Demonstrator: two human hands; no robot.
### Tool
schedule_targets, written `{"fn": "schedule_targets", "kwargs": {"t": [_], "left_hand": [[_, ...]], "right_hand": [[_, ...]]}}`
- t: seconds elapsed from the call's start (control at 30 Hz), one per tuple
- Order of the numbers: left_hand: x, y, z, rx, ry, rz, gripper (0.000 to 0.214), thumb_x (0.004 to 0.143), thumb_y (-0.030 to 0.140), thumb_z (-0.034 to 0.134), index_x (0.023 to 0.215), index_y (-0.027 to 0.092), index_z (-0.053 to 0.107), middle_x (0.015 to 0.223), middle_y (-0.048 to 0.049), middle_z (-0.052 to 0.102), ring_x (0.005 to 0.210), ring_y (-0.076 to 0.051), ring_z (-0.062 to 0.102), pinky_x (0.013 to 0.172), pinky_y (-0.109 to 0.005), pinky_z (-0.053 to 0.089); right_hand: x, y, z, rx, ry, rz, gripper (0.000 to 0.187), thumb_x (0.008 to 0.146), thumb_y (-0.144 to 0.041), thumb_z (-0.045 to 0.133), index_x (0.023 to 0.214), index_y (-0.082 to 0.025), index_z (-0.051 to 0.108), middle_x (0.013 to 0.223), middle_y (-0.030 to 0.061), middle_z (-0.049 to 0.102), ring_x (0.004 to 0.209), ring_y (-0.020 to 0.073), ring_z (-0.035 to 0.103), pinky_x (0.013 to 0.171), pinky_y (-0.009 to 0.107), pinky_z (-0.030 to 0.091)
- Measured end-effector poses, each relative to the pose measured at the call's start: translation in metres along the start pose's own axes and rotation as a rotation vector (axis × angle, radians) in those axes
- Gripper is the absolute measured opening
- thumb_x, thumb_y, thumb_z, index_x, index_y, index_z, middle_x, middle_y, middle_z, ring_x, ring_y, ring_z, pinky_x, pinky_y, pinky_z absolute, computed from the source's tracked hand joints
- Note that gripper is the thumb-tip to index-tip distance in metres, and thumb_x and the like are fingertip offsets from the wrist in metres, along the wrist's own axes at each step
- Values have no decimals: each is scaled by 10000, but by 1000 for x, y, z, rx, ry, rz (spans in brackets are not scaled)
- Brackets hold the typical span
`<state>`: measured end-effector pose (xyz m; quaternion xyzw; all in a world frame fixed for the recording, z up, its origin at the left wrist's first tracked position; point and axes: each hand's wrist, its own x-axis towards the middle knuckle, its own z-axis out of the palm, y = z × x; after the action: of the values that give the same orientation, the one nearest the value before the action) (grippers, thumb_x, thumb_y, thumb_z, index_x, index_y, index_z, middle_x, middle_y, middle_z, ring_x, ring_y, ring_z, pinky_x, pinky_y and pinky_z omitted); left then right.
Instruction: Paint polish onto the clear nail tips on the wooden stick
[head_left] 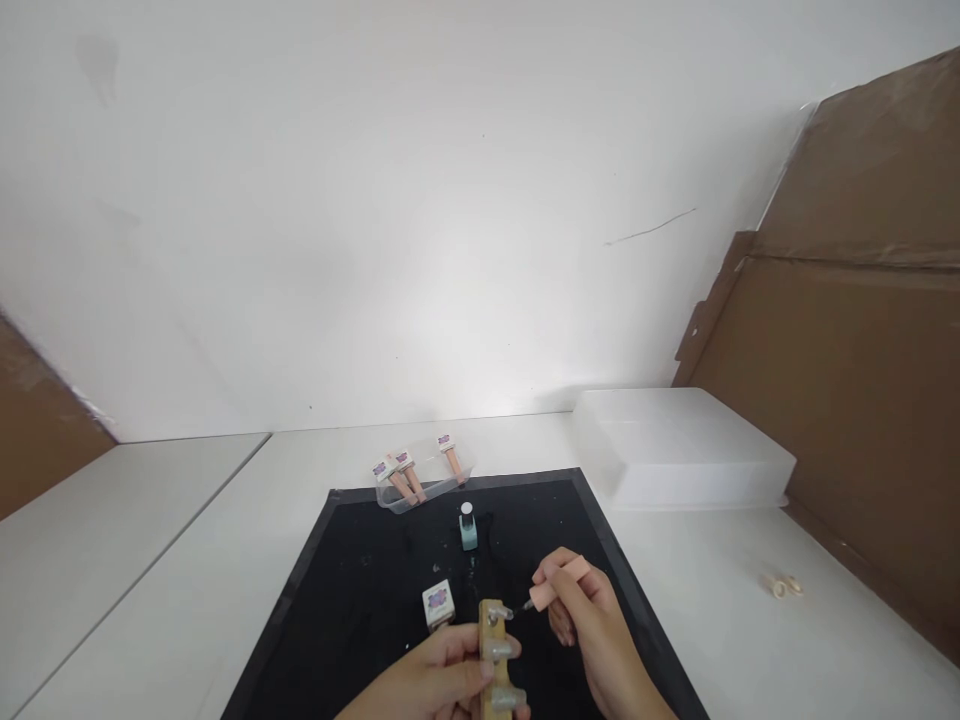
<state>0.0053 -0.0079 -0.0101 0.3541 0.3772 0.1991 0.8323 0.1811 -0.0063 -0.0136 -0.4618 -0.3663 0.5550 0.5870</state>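
Observation:
My left hand (439, 672) grips a small wooden block (491, 655) that carries several clear nail tips. My right hand (581, 615) pinches a peach-coloured brush cap (559, 583), and the brush tip touches the topmost nail tip (507, 611). An open pale green polish bottle (468, 528) stands on the black mat (360, 600) just beyond the hands. A white-capped polish bottle (438, 604) lies on the mat left of the block.
A clear tray (424, 478) with three peach polish bottles sits at the mat's far edge. A white plastic box (679, 447) stands at the back right, brown cardboard (855, 370) behind it. Two small rings (785, 587) lie on the white table at the right.

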Motion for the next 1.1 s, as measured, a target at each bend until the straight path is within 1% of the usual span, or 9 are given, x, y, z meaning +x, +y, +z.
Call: {"fn": "schedule_targets", "kwargs": {"t": [0.07,0.17,0.3,0.53,0.67,0.77,0.87,0.97,1.1], "left_hand": [[0,0,0,5,1,-6,529,604,428,741,980,123,526,764,-88,713,634,-137,638,635,-248,402],[1,0,0,18,5,-5,545,591,439,747,977,128,521,764,-80,711,616,-129,631,629,-245,404],[1,1,0,40,3,0,538,600,439,741,976,126,520,779,-89,712,615,-126,627,602,-233,394],[0,4,2,71,7,-4,504,622,412,730,991,127,540,785,-80,709,629,-122,624,570,-217,378],[1,3,2,80,4,4,470,653,388,714,1001,124,542,783,-77,703,631,-119,623,576,-220,390],[1,1,1,78,2,12,472,648,379,719,1008,127,547,795,-72,701,658,-122,628,573,-214,387],[1,1,1,82,-1,16,488,635,381,727,1012,127,550,804,-71,699,669,-124,630,565,-209,382],[1,2,2,90,12,16,501,639,395,721,1022,126,543,808,-75,699,673,-125,629,566,-209,378],[0,4,2,97,38,4,523,624,408,728,1024,127,542,812,-73,697,699,-133,630,572,-210,374]], "right_hand": [[0,-1,0,46,4,28,372,687,-495,667,597,-148,567,413,-91,350,379,46,227,376,183,195],[0,-3,0,115,-29,83,389,705,-527,647,631,-153,566,401,-104,309,380,48,212,380,186,209],[-1,-3,0,164,-102,121,394,711,-544,640,693,-155,578,404,-103,328,369,46,223,374,188,207],[-2,-5,1,125,-186,129,413,702,-555,645,754,-147,606,410,-89,381,346,40,269,361,181,205],[-2,-3,0,93,-227,145,412,715,-557,632,750,-147,605,408,-86,399,334,34,259,348,175,197],[-2,-2,0,78,-249,147,406,723,-551,627,746,-146,603,406,-89,399,330,32,259,348,173,202],[-2,-2,1,57,-231,154,421,710,-562,629,742,-143,604,393,-92,390,328,36,265,351,175,205],[-2,-4,1,42,-176,169,420,691,-559,641,728,-142,600,387,-92,388,343,45,280,361,178,223],[-1,-3,1,60,-129,155,408,677,-549,648,696,-146,586,370,-100,360,349,49,257,362,183,217]]}}
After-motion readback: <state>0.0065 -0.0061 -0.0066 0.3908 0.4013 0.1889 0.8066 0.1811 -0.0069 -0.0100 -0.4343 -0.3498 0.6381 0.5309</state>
